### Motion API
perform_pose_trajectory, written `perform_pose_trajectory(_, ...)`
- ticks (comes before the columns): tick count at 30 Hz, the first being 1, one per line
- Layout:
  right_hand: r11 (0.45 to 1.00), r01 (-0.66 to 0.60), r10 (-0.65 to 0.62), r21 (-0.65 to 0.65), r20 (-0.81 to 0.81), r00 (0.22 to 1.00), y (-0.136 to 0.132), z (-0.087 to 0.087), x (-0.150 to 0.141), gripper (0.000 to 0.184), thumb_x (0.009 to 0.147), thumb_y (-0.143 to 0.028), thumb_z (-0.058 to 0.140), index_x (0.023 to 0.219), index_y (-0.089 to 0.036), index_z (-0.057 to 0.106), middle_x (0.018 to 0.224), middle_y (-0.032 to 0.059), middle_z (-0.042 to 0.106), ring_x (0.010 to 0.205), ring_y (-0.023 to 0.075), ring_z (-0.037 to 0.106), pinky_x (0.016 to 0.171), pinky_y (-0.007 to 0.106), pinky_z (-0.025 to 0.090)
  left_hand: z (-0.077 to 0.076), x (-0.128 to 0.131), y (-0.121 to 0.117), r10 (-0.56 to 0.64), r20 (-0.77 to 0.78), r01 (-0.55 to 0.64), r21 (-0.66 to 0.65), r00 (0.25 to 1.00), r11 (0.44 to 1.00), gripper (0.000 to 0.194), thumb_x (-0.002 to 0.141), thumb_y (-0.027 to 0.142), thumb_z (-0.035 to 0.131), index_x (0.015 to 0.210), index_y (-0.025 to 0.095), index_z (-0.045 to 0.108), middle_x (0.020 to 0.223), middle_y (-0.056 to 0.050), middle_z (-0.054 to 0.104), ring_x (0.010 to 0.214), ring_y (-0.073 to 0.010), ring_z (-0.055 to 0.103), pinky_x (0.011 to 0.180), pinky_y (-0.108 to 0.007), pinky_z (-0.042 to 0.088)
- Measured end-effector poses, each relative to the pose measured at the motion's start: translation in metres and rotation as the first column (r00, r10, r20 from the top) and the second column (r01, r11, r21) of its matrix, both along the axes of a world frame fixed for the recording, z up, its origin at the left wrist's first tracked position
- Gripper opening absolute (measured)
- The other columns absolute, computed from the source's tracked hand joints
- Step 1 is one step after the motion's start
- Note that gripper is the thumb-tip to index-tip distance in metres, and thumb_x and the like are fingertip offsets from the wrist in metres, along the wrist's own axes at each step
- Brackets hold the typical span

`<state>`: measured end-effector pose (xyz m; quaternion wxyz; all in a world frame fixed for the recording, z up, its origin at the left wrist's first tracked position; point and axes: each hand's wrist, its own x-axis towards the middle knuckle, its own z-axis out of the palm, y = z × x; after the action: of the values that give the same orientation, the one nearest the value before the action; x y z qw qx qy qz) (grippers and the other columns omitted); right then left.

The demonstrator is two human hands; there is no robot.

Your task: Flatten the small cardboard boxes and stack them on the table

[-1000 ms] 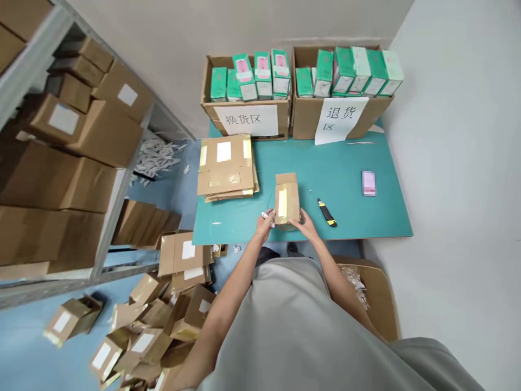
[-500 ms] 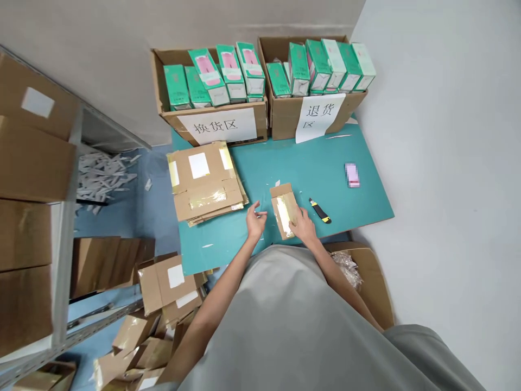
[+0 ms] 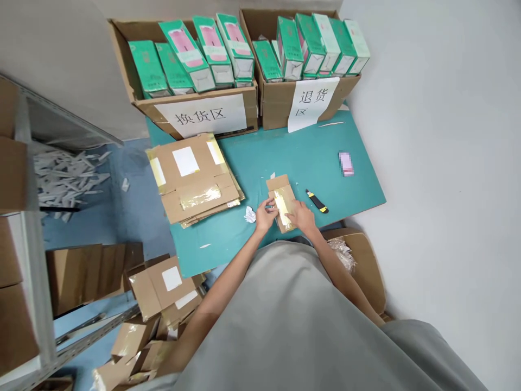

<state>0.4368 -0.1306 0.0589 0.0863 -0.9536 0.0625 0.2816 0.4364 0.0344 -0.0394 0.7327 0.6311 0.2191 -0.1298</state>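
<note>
A small cardboard box (image 3: 280, 183), with yellowish clear tape and a pale strip on its top, lies on the green table near my body. My right hand (image 3: 303, 217) grips its right side, the thumb resting over the top. At the left edge of the box, my left hand (image 3: 265, 216) has its fingers bent and closed against the cardboard and tape; their exact hold is too small to see. Just left of that hand lies a crumpled white paper (image 3: 249, 214). A black and yellow utility knife (image 3: 317, 201) rests to the right of the box.
Flattened cartons (image 3: 195, 172) are stacked on the table's left. Two labelled cardboard boxes (image 3: 250, 108) of green packages (image 3: 150, 68) stand at the back. A pixelated pink item (image 3: 346, 164) lies right. Shelving (image 3: 38, 228) and loose cartons (image 3: 158, 288) are at left.
My left hand has moved right to the small box's edge and its fingers have closed there. Crumpled white paper now shows beside it. My view has shifted slightly.
</note>
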Motion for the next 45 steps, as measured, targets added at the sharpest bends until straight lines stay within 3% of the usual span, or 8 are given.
perform_pose_trajectory(6,0.994,-0.109,0.107,-0.021,-0.058,0.993,0.003,0.002,0.013,0.053,0.106,-0.042,0.068,0.149,-0.017,0.05,0.142,0.0207,0.069,0.121,0.0334,0.075,0.099,0.039,0.058,0.007,0.012,-0.007,-0.012,0.013,0.008,0.268,1.0,0.963,0.059,0.075,0.018,0.087,0.132,0.017,0.073,0.115,-0.011,0.071,0.093,-0.024,0.07,0.097,-0.041,0.058)
perform_pose_trajectory(11,0.975,-0.221,0.221,0.002,-0.062,0.973,0.011,-0.005,0.019,0.05,0.105,-0.038,0.067,0.143,-0.012,0.049,0.139,0.0267,0.066,0.121,0.0335,0.076,0.095,0.038,0.061,0.014,0.007,-0.032,-0.093,0.093,0.014,0.628,0.991,0.778,0.084,0.069,0.026,0.096,0.145,0.02,0.062,0.14,-0.018,0.056,0.137,-0.0396,0.053,0.12,-0.051,0.043)
perform_pose_trajectory(20,0.906,-0.404,0.42,0.126,-0.154,0.894,-0.017,0.001,0.03,0.071,0.102,-0.031,0.067,0.162,-0.006,0.037,0.148,0.0333,0.062,0.124,0.0374,0.076,0.099,0.043,0.061,0.027,0.01,-0.063,-0.04,0.041,-0.003,0.735,0.998,0.678,0.084,0.072,0.015,0.088,0.15,0.016,0.057,0.144,-0.022,0.049,0.139,-0.0431,0.051,0.122,-0.054,0.041)
perform_pose_trajectory(27,0.867,-0.427,0.475,0.255,-0.171,0.863,-0.029,-0.012,0.033,0.091,0.106,-0.06,0.059,0.171,-0.003,0.029,0.146,0.0368,0.066,0.137,0.0459,0.068,0.108,0.055,0.056,0.033,-0.009,-0.046,0.219,0.088,-0.228,0.587,0.972,0.777,0.059,0.08,0.012,0.07,0.139,0.019,0.069,0.133,-0.015,0.069,0.116,-0.0314,0.069,0.111,-0.044,0.053)
perform_pose_trajectory(33,0.867,-0.488,0.497,0.096,-0.108,0.861,-0.02,-0.019,0.035,0.089,0.097,-0.034,0.071,0.164,0.01,0.033,0.147,0.0477,0.059,0.137,0.0485,0.067,0.099,0.055,0.061,0.033,-0.024,-0.043,0.344,0.017,-0.303,0.515,0.939,0.802,0.055,0.082,0.015,0.067,0.137,0.017,0.071,0.123,-0.013,0.078,0.12,-0.0339,0.07,0.113,-0.045,0.054)
perform_pose_trajectory(38,0.869,-0.457,0.484,0.19,-0.132,0.865,-0.044,-0.015,0.053,0.067,0.099,-0.026,0.063,0.158,0.004,0.051,0.133,0.0358,0.074,0.125,0.0412,0.075,0.102,0.047,0.056,0.032,-0.029,-0.058,0.332,0.002,-0.277,0.555,0.943,0.784,0.078,0.085,0.017,0.066,0.162,0.018,0.052,0.158,-0.017,0.061,0.151,-0.0368,0.054,0.131,-0.051,0.039)
perform_pose_trajectory(43,0.874,-0.342,0.399,0.345,-0.11,0.91,-0.091,-0.026,0.073,0.033,0.109,-0.028,0.05,0.118,-0.014,0.078,0.113,0.0191,0.083,0.107,0.0315,0.078,0.086,0.032,0.052,0.042,-0.032,-0.07,0.297,0.096,-0.269,0.734,0.95,0.623,0.081,0.088,0.015,0.068,0.166,0.01,0.046,0.178,-0.026,0.033,0.172,-0.0409,0.017,0.139,-0.06,0.012)
perform_pose_trajectory(45,0.863,-0.307,0.37,0.402,-0.087,0.925,-0.104,-0.03,0.073,0.032,0.11,-0.031,0.052,0.107,-0.015,0.079,0.1,0.0145,0.083,0.093,0.0277,0.076,0.076,0.029,0.047,0.046,-0.032,-0.08,0.176,0.158,-0.234,0.75,0.972,0.619,0.075,0.09,0.012,0.066,0.164,0.016,0.051,0.182,-0.022,0.027,0.174,-0.0382,0.007,0.14,-0.061,0.003)
